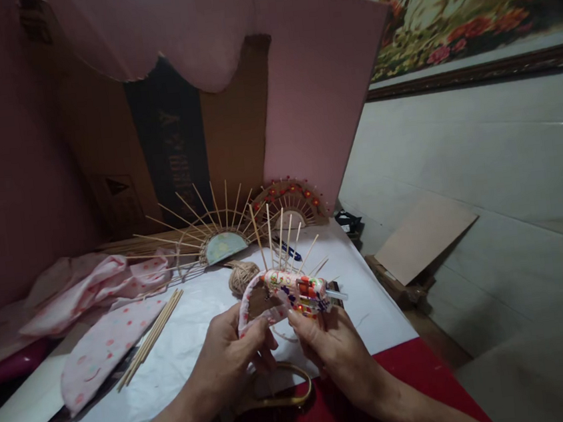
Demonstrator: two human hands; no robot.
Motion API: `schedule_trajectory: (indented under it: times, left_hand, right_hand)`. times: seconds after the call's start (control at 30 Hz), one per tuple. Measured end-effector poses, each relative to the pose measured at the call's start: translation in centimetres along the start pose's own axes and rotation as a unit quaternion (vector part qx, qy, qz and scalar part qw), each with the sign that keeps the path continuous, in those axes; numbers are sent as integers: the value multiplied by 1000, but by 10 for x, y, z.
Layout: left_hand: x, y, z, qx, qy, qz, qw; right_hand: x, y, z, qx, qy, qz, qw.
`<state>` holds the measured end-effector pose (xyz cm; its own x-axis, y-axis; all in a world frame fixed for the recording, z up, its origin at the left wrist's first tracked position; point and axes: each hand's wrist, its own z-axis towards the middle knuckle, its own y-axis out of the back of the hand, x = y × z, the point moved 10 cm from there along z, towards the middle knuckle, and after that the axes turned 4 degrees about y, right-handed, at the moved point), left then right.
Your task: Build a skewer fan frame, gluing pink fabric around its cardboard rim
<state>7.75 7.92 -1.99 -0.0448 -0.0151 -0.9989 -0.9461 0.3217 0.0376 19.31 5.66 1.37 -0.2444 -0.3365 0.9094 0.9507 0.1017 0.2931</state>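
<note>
My left hand (245, 339) pinches the rim of a curved piece wrapped in pale pink cloth (245, 307). My right hand (327, 337) is wrapped round a flower-patterned hot glue gun (300, 289), its nozzle end toward the cloth-covered piece. A clear glue stick (338, 295) pokes out of the gun's rear. Thin wooden sticks (279, 241) fan upward just behind the gun; where they are fixed is hidden. Beyond my left hand lies a ball of twine (244, 277). Gold-handled scissors (276, 403) rest below my hands, partly covered by my left forearm.
At the back stand a stick fan with a pale green half-disc (225, 247) and a fan with red decorations (288, 200). Left are loose sticks (150, 339), a dotted cloth-covered half-disc (106, 357) and crumpled pink cloth (103, 290). A cardboard box (239, 141) rises behind.
</note>
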Motion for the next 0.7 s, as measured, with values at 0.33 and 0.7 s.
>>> schedule_trajectory:
  times: [0.33, 0.7]
  left_hand:
    - [-1, -1, 1, 3, -7, -10, 1000]
    - [-4, 1, 0, -6, -3, -6, 1000]
  right_hand:
    - [6, 4, 1, -8, 12, 9, 1000]
    - [6, 1, 1, -2, 16, 8, 1000]
